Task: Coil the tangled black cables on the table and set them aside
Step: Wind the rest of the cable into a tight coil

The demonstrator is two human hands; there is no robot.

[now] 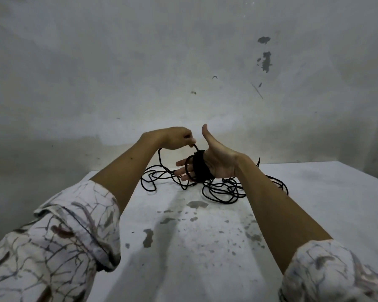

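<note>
Right hand (216,162) raised above the table (314,192), palm open, thumb up, fingers (181,171) straight and slightly spread — a black coil (200,166) wound round them. Left hand (175,138) pinches the cable strand (195,147) beside it, apparently between thumb and forefinger. Loose tangled cables (218,190) lie near the table's far edge.

a bare, worn room: stained white wall (140,62) with flaking paint, and a chipped white table (205,247).
</note>
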